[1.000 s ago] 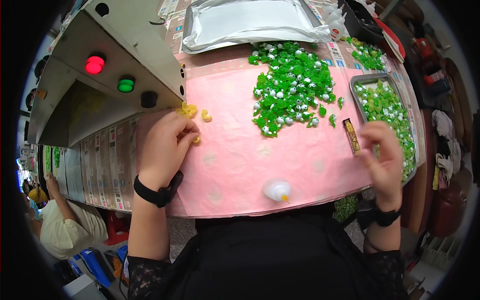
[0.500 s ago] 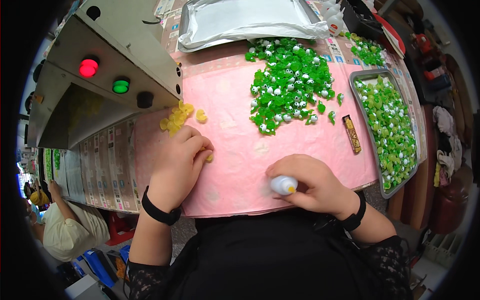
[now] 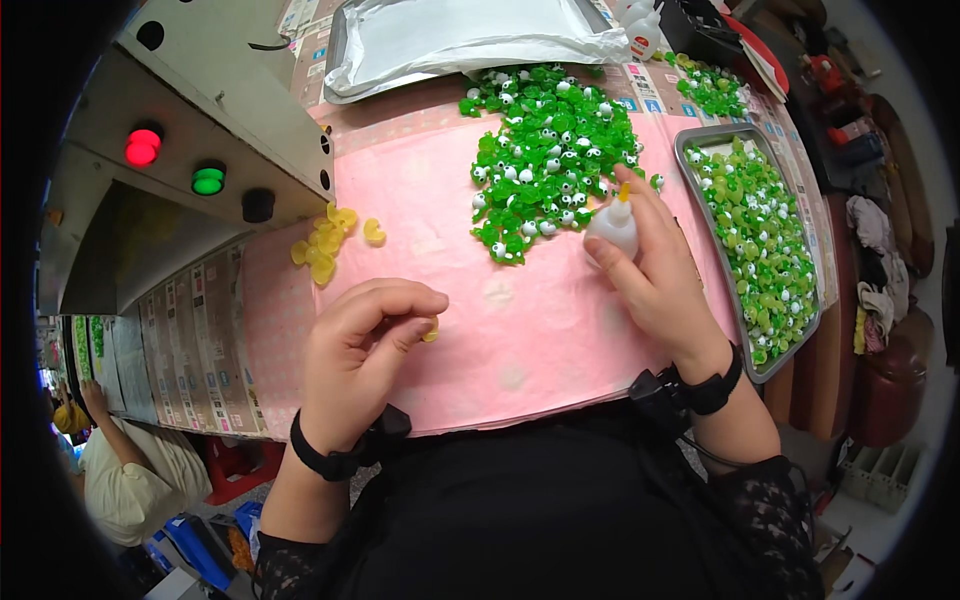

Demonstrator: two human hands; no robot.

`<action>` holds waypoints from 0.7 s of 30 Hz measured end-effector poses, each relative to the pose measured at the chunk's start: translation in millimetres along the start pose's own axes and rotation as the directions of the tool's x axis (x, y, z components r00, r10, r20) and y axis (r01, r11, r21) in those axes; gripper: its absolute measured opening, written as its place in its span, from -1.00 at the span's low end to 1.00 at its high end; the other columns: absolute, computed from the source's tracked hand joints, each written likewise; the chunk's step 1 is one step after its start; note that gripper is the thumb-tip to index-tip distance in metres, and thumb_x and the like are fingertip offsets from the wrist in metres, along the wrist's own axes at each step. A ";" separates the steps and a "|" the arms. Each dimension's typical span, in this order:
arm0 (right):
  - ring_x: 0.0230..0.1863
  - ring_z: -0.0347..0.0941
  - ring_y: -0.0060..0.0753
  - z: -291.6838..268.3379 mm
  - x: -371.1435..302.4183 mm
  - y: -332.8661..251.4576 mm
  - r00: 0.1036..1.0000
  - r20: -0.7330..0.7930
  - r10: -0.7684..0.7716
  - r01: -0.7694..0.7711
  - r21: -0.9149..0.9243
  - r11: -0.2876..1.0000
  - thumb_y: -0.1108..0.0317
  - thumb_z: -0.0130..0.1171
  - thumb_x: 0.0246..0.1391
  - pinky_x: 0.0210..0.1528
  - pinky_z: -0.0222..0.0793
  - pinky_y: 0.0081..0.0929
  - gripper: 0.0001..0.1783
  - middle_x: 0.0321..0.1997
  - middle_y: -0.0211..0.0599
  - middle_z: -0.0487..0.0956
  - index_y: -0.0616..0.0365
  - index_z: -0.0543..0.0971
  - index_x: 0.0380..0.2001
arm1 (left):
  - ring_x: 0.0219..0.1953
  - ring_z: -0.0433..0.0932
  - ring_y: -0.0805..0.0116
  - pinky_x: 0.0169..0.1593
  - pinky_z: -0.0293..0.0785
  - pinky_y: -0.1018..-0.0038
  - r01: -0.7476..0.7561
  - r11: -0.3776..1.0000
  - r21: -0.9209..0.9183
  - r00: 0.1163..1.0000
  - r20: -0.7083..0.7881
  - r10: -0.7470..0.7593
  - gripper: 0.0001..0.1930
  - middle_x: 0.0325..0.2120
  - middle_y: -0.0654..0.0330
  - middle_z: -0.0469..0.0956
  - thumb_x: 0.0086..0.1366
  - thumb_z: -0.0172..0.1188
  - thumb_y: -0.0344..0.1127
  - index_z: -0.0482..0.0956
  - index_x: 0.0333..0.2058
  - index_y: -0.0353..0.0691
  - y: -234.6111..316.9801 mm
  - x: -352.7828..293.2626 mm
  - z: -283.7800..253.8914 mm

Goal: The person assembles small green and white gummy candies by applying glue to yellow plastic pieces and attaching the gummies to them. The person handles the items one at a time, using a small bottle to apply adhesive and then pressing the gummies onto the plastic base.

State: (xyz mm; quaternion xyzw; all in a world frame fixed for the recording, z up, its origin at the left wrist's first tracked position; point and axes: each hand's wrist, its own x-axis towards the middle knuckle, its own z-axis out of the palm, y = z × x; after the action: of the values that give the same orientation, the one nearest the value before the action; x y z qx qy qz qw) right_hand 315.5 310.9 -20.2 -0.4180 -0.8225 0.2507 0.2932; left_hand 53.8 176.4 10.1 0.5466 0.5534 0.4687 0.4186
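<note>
Between the fingertips of my left hand [image 3: 365,345] is a small yellow plastic piece [image 3: 431,330], mostly covered by the fingers. My right hand [image 3: 665,280] is closed round a small white squeeze bottle [image 3: 613,228], its yellow tip pointing up. That hand is at the lower right edge of a heap of green plastic pieces with white eye-like balls [image 3: 555,150]. Several loose yellow pieces [image 3: 325,243] lie beyond my left hand, beside the metal machine. Pink sheeting [image 3: 490,370] covers the table under both hands.
A metal machine [image 3: 225,100] with red and green lamps stands at left. A paper-lined tray [image 3: 460,45] lies at the back. On the right is a metal tray [image 3: 684,150] full of green pieces. White bottles [image 3: 643,38] stand at the back right. Another person [image 3: 140,465] sits far left.
My right hand has moved forward to the green heap, turning the bottle tip up. My left hand has drawn back from the yellow pieces, still pinching one. The view has shifted slightly.
</note>
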 end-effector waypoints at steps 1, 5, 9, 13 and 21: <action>0.18 0.32 0.13 3.3 1.6 -2.8 1.000 0.022 -0.005 0.005 0.000 1.000 0.27 0.26 0.07 0.23 0.21 -0.16 -0.56 0.19 0.11 0.38 0.31 0.43 -0.05 | -0.26 0.56 0.46 -0.17 0.50 0.57 0.007 0.998 -0.063 1.000 -0.015 -0.008 -0.80 -0.22 0.16 0.56 0.25 0.10 -0.66 0.57 -0.17 -0.37 -0.9 -1.8 4.8; 0.16 0.33 0.14 4.3 4.0 -23.0 0.995 0.097 -0.012 -0.003 0.154 0.988 0.24 0.27 0.07 0.22 0.21 -0.15 -0.52 0.14 0.11 0.42 0.35 0.43 -0.06 | -0.18 0.54 0.46 -0.09 0.49 0.55 0.174 0.956 -0.235 0.985 0.042 -0.169 -0.79 -0.18 0.17 0.53 0.27 0.10 -0.63 0.57 -0.14 -0.37 -0.9 -11.5 4.8; 0.13 0.36 0.10 4.8 12.2 -27.6 0.972 0.058 -0.228 0.226 0.043 0.973 0.23 0.29 0.05 0.19 0.24 -0.15 -0.48 0.11 0.11 0.44 0.34 0.43 -0.01 | -0.23 0.50 0.49 -0.14 0.46 0.58 0.245 0.914 -0.324 0.968 0.021 -0.252 -0.80 -0.19 0.18 0.52 0.29 0.07 -0.61 0.58 -0.14 -0.35 -2.9 -14.0 4.6; 0.06 0.43 -0.17 26.4 36.0 -47.5 0.966 0.085 -0.244 0.209 0.298 0.931 0.26 0.25 0.11 0.12 0.35 -0.27 -0.41 0.04 -0.05 0.47 0.31 0.36 0.14 | -0.31 0.47 0.51 -0.20 0.42 0.61 0.085 0.970 -0.228 0.995 -0.034 -0.095 -0.81 -0.21 0.19 0.52 0.32 0.03 -0.60 0.57 -0.15 -0.35 -11.6 -10.8 1.7; 0.13 0.30 -0.27 133.2 54.0 -79.4 0.997 0.052 0.057 -0.076 0.805 0.589 0.19 0.13 0.25 0.13 0.32 -0.37 -0.33 0.11 -0.03 0.36 0.37 0.18 0.26 | -0.32 0.43 0.54 -0.19 0.38 0.61 0.104 0.946 -0.308 0.978 -0.141 -0.153 -0.83 -0.19 0.16 0.51 0.33 0.04 -0.57 0.57 -0.16 -0.36 -9.7 -16.7 -2.9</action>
State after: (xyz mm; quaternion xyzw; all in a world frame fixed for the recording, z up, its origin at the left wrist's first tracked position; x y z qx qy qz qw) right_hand 154.6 292.1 -46.9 -0.2681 -0.6071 0.6104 0.4325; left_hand 49.8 160.0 0.4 0.3996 0.5429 0.5618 0.4796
